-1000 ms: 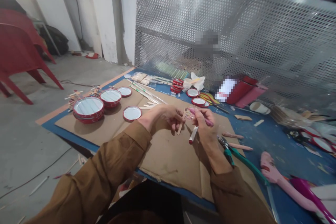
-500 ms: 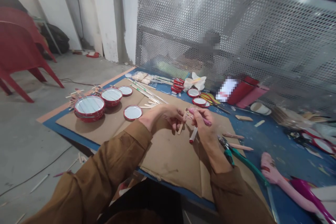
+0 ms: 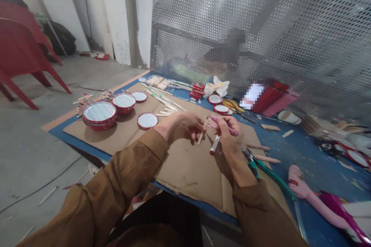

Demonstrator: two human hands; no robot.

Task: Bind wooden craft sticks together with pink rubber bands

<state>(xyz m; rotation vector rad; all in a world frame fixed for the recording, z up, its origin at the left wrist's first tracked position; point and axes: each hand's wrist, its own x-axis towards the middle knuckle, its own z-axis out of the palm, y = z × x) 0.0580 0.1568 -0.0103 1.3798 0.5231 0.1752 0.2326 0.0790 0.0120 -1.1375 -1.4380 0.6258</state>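
Over the brown cardboard sheet [image 3: 185, 166], my left hand [image 3: 181, 124] is closed, pinching a flat wooden stick [image 3: 201, 136] that hangs down from its fingers. My right hand [image 3: 226, 133] is closed on a pink pen-like tool [image 3: 228, 127], its tip touching the top of the stick. Below the two hands a white marker with a red cap [image 3: 215, 145] lies on the cardboard. Both sleeves are brown.
Red-rimmed round tins [image 3: 99, 113] stand at the left with loose sticks [image 3: 162, 101] behind. Green-handled pliers [image 3: 251, 161] and pink plastic pieces [image 3: 307, 193] lie on the blue table [image 3: 315, 162] at right. A perforated metal sheet [image 3: 261, 34] stands behind. Red chairs [image 3: 20, 54] are far left.
The view has shifted slightly; my hands stay together on the stick with only small finger movement.
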